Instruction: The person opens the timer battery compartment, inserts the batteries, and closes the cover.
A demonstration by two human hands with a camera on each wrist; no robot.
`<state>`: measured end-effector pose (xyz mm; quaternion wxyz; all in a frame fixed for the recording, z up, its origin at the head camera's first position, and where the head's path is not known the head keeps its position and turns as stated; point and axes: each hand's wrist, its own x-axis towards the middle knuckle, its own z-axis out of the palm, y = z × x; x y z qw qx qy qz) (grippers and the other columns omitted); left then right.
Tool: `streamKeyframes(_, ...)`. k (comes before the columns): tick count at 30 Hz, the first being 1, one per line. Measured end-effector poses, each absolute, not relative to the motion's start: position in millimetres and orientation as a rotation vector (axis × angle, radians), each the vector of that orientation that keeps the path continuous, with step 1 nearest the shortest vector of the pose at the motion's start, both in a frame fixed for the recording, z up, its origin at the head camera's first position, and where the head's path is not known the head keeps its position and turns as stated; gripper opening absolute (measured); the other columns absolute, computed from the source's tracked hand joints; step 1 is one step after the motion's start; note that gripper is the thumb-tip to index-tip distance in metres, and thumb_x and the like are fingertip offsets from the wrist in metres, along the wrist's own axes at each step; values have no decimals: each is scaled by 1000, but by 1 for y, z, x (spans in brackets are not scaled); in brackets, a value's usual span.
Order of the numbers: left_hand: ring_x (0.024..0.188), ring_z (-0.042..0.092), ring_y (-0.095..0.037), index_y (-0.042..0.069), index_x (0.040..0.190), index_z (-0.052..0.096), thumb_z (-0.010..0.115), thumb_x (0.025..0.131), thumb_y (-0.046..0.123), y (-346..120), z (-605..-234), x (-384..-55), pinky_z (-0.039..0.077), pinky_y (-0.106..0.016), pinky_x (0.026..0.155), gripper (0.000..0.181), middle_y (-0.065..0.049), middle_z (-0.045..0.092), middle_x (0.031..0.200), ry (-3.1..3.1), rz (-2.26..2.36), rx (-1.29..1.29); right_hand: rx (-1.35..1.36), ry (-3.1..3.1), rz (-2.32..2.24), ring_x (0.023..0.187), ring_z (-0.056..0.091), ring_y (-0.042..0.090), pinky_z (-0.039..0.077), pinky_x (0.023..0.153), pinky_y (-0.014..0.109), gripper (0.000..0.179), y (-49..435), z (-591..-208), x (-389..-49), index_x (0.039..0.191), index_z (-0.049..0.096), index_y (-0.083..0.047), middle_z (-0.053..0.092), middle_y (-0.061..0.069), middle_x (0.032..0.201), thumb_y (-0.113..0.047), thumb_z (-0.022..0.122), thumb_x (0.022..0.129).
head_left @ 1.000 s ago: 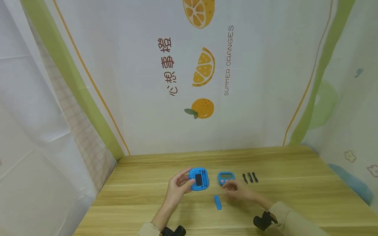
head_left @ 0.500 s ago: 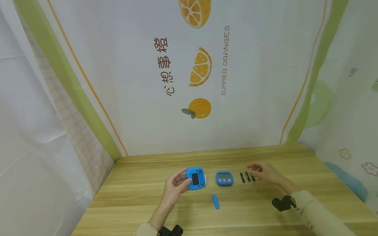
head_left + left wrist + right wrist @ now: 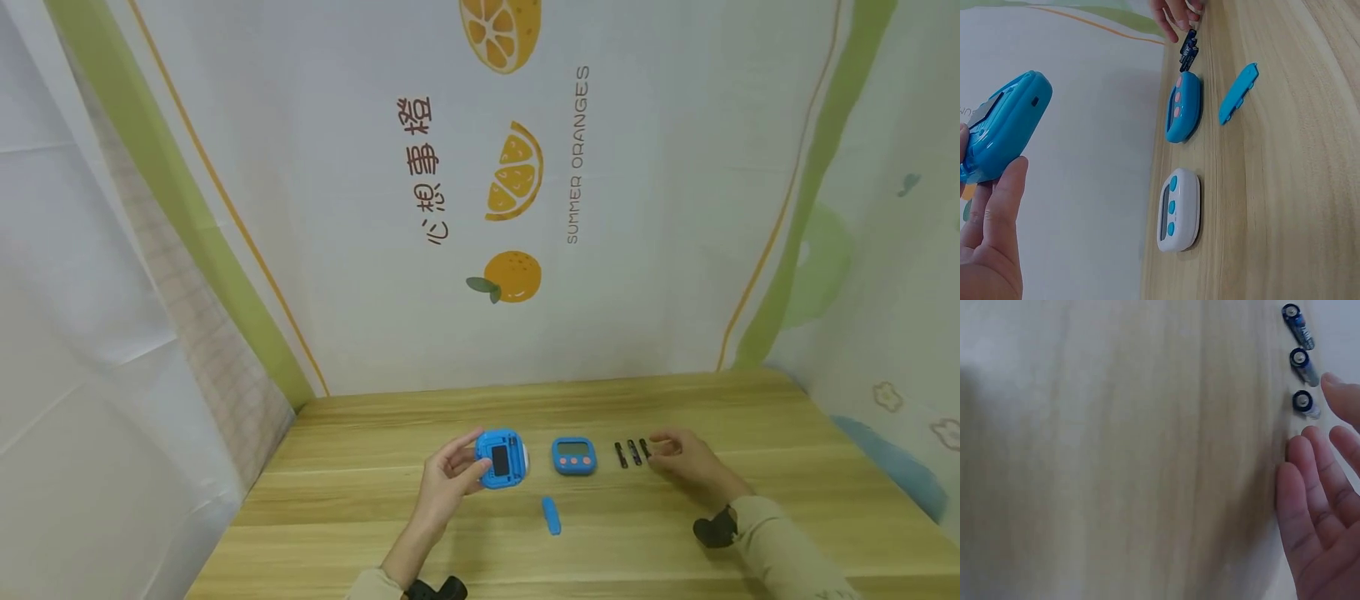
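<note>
In my left hand (image 3: 448,482) I grip a blue digital timer (image 3: 513,457), thumb on its back, where an uncovered battery slot shows. My right hand (image 3: 688,457) is beside the rightmost of three small dark batteries on the table. In the right wrist view the fingers are spread near the closest battery (image 3: 1303,401), with a gap between. A second blue timer (image 3: 574,448) with pink buttons lies face up between the hands. Nearer me lies a slim blue battery cover (image 3: 551,515).
The left wrist view also has a white timer (image 3: 1180,210) with blue buttons on the wooden table (image 3: 360,508). A white curtain (image 3: 360,317) printed with oranges hangs behind the table's far edge, and more cloth hangs at both sides.
My right hand has moved right, from over the second blue timer to the batteries, then a little lower beside the last one. The left hand still holds its timer in about the same place.
</note>
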<state>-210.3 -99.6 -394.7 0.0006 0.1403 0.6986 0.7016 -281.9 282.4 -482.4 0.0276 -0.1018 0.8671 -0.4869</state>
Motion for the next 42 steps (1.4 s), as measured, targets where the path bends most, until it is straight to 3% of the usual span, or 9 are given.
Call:
streamKeyframes(9, 83, 60, -14, -2, 125, 46, 60, 83, 5, -98, -394, -208, 54, -35, 69, 45, -20, 58, 100, 2151, 2231, 437, -460, 2729, -1365, 78, 49, 20, 45, 65, 31, 59, 283, -486, -288, 121, 41, 12, 51, 8, 83, -13, 69, 76)
streamKeyframes(20, 85, 60, -15, -4, 126, 44, 60, 83, 4, -99, -403, -212, 53, -35, 71, 47, -26, 55, 105, 2114, 2228, 419, -584, 2739, -1320, 64, 42, 10, 39, 54, 22, 53, 283, -485, -288, 118, 41, 16, 46, 3, 73, -7, 66, 77)
streamKeyframes(27, 85, 60, -15, -3, 126, 45, 60, 83, 4, -99, -405, -212, 53, -34, 71, 46, -25, 56, 104, 2122, 2226, 421, -497, 2726, -1335, 70, 43, 16, 40, 57, 24, 51, 284, -486, -289, 116, 45, 13, 46, 5, 76, -9, 67, 77)
streamKeyframes(35, 84, 59, -14, -4, 125, 44, 59, 84, 5, -97, -397, -206, 53, -32, 70, 45, -22, 57, 102, 2157, 2199, 425, -470, 2722, -1361, 78, 50, 20, 46, 61, 27, 52, 288, -483, -284, 118, 43, 12, 54, 11, 85, -9, 67, 77)
streamKeyframes(42, 85, 59, -15, -4, 125, 44, 59, 84, 5, -98, -398, -207, 54, -32, 70, 45, -21, 57, 102, 2169, 2192, 428, -398, 2647, -1454, 81, 53, 24, 50, 62, 31, 56, 290, -477, -286, 124, 36, 11, 52, 18, 94, -7, 64, 79)
